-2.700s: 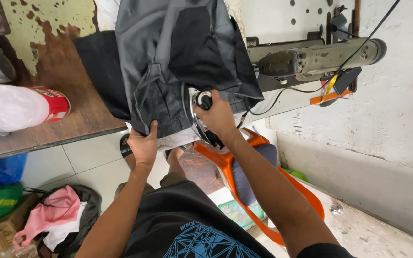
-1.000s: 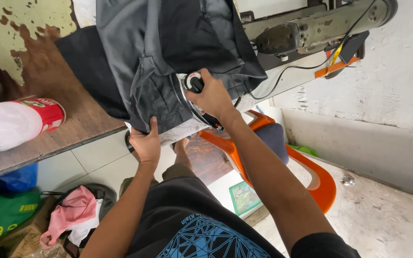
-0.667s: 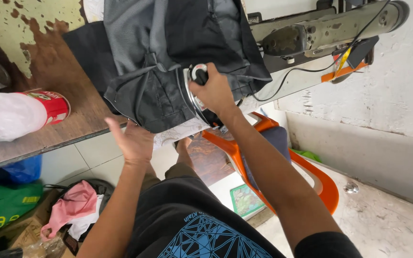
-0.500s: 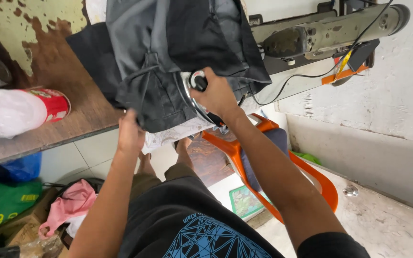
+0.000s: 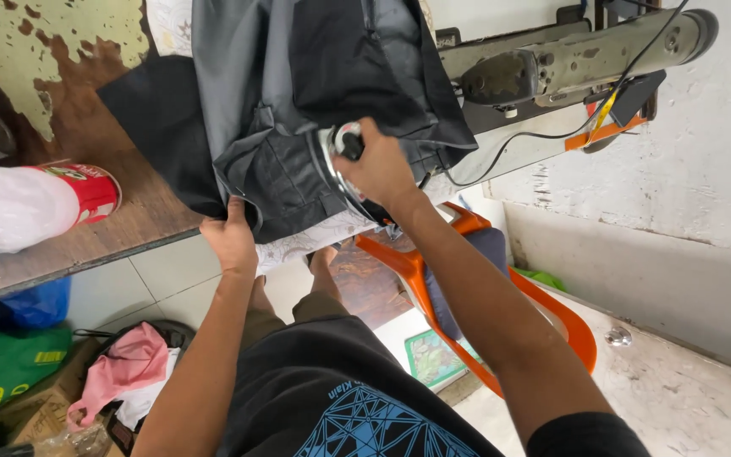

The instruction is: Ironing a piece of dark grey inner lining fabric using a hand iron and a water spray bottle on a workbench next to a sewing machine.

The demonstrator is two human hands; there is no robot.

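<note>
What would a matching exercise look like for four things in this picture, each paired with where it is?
Things:
1. clear plastic bottle with a red label
2. pink crumpled cloth
3. orange plastic chair
4. dark grey garment

Places:
A. on the floor at lower left
B. spread over the worn wooden table, under both hands
C. lying on its side on the table's left part
D. on the floor, below the right arm

The left hand grips the garment's edge; the right hand holds a clothes iron on it.

Pairs: 1-C, 2-A, 3-D, 4-B
</note>
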